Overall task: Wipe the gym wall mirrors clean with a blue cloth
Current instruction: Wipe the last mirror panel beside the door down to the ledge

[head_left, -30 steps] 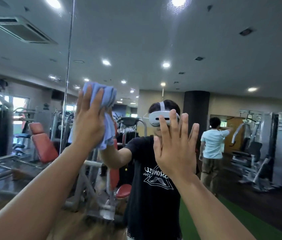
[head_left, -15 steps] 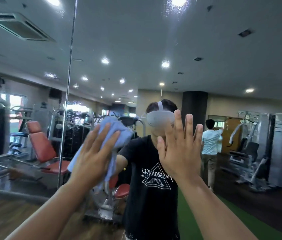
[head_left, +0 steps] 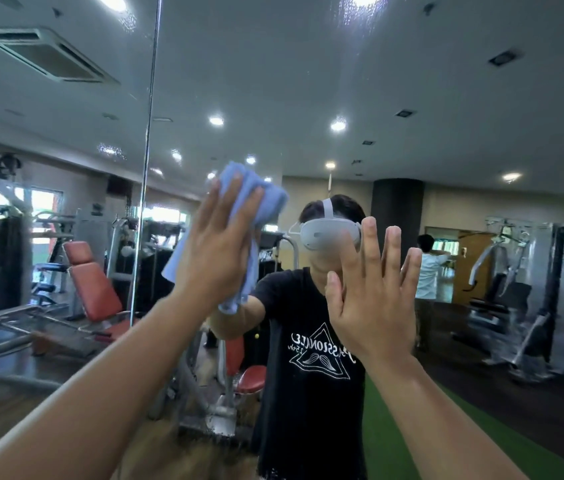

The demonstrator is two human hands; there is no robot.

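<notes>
The wall mirror (head_left: 308,81) stood upright, its panels meeting at a thin vertical seam (head_left: 150,98) left of centre. On the glass of the panel right of that seam lay a crumpled blue cloth (head_left: 263,202), pressed there under the left hand (head_left: 218,251), whose fingers were straight and pointed up. Cloth showed above the fingertips and hung below the palm. To its right, apart from the cloth, the right hand (head_left: 374,296) faced the glass with fingers spread; whether it touched could not be told. Fine specks and streaks (head_left: 367,19) marked the glass near the top.
</notes>
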